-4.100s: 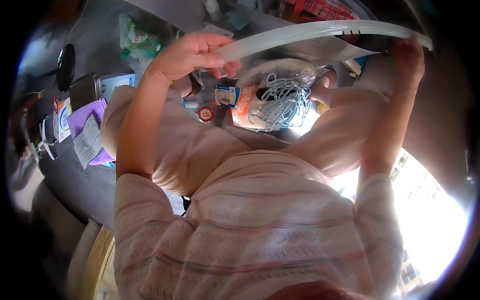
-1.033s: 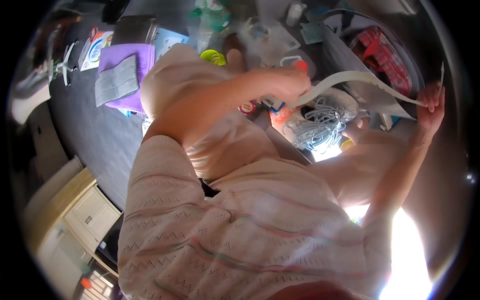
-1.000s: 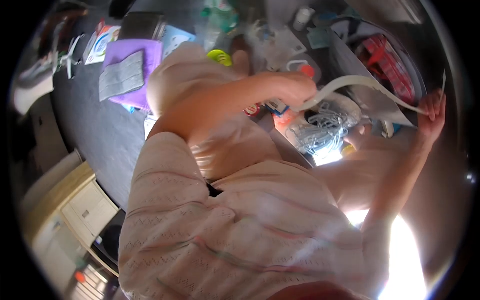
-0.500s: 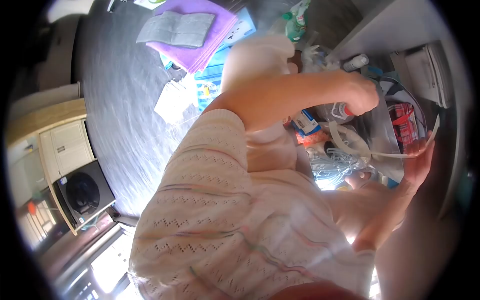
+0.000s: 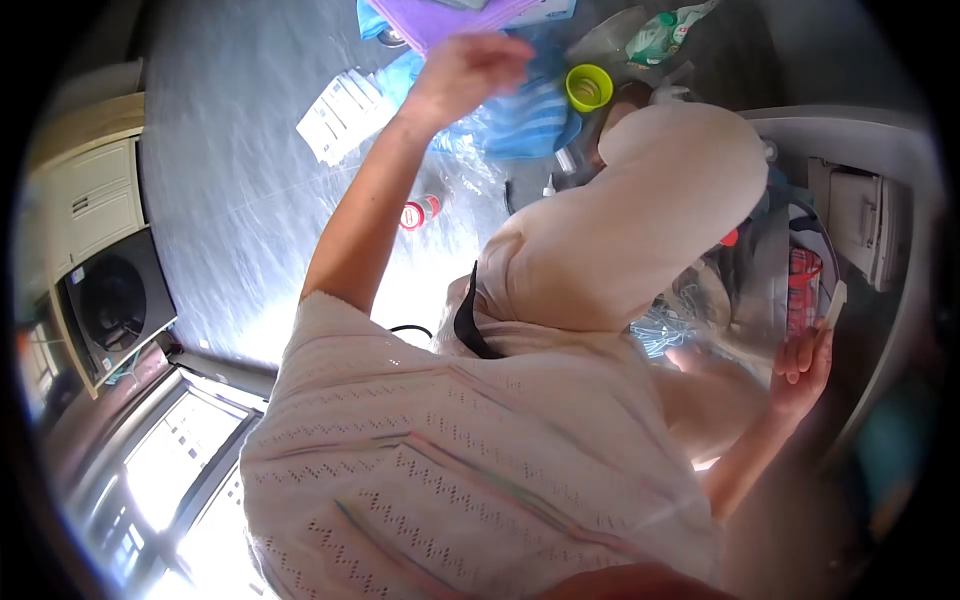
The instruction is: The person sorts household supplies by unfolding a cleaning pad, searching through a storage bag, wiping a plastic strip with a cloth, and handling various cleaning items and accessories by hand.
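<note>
My left hand (image 5: pixel 474 75), somewhat blurred, is raised over the floor, its fingers loosely stretched to the right and nothing visible in them. It overlaps the purple cloth (image 5: pixel 450 22) and the edge of a blue striped bag (image 5: pixel 525 115). My right hand (image 5: pixel 802 365) is low on the right with its fingers closed on a thin cream-coloured strip (image 5: pixel 836 306) that points upward. Just beyond it lies a red plaid item (image 5: pixel 803 285) inside an open grey-edged bag. My bent leg (image 5: pixel 640 220) hides much of the space between the hands.
A red-and-white capped container (image 5: pixel 420 211) lies on the dark floor (image 5: pixel 240 200) near white papers (image 5: pixel 340 115). A lime-green cup (image 5: pixel 589 88) and a green-capped pouch (image 5: pixel 660 40) are farther off. Clear plastic and blue wires (image 5: pixel 660 338) lie beside my leg. A grey panel (image 5: pixel 850 122) borders the right.
My left hand has swung from the pile at the right, by a red-lidded item, across to the upper left. My right hand keeps the strip. The view has shifted, revealing the green cup.
</note>
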Motion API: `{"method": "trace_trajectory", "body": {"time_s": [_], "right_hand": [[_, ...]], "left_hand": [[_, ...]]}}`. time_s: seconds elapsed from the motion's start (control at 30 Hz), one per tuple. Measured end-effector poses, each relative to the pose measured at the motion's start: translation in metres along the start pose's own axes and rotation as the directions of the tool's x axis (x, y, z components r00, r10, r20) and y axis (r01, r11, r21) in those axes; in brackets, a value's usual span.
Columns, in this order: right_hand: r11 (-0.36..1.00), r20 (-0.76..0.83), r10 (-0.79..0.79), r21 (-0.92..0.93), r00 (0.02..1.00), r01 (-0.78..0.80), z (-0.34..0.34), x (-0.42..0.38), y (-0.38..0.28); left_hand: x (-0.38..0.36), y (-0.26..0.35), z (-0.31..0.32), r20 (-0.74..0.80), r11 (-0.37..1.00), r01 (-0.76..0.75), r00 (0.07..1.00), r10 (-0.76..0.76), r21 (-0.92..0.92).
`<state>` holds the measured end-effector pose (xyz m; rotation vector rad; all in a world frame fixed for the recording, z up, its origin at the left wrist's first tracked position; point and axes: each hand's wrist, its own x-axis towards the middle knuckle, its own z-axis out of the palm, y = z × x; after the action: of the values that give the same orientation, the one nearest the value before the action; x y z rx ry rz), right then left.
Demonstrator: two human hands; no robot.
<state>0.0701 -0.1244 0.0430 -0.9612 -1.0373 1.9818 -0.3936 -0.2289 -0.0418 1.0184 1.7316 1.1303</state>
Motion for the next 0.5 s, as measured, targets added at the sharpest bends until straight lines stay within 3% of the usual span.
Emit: {"method": "trace_trajectory", "body": {"time_s": [0.1, 0.17, 0.27, 0.3, 0.33, 0.4, 0.43, 0.5], "right_hand": [[1.000, 0.007, 0.030, 0.009, 1.000, -0.030, 0.007, -0.001, -0.003], [0.998, 0.014, 0.059, -0.009, 0.998, -0.059, 0.013, 0.000, -0.006], [0.997, -0.017, 0.061, -0.042, 0.998, -0.062, 0.017, -0.002, -0.009], [0.997, -0.026, 0.060, -0.049, 0.998, -0.061, 0.018, -0.001, -0.008], [0.996, -0.067, 0.062, -0.053, 0.996, -0.066, 0.019, 0.000, -0.006], [0.996, -0.175, 0.052, -0.061, 0.983, -0.063, 0.019, -0.008, -0.005], [0.993, -0.190, 0.087, -0.059, 0.978, -0.100, 0.017, -0.011, -0.003], [0.984, -0.322, 0.130, -0.071, 0.938, -0.161, 0.018, -0.018, -0.006]], "left_hand": [[-0.026, -0.108, -0.022, -0.023, 0.899, 0.435, 0.899, -0.437, -0.051], [-0.038, -0.146, -0.018, -0.065, 0.802, 0.598, 0.800, -0.596, 0.009], [-0.042, -0.187, -0.003, -0.104, 0.786, 0.577, 0.815, -0.569, 0.223], [-0.042, -0.219, -0.001, -0.117, 0.769, 0.344, 0.935, -0.336, 0.539], [-0.045, -0.225, 0.003, -0.164, 0.710, 0.367, 0.926, -0.340, 0.602], [-0.042, -0.233, 0.018, -0.228, 0.583, 0.384, 0.918, -0.324, 0.716], [-0.040, -0.239, 0.019, -0.139, 0.596, 0.329, 0.929, -0.342, 0.733], [-0.030, -0.248, 0.023, -0.012, 0.765, 0.149, 0.983, -0.182, 0.627]]}}
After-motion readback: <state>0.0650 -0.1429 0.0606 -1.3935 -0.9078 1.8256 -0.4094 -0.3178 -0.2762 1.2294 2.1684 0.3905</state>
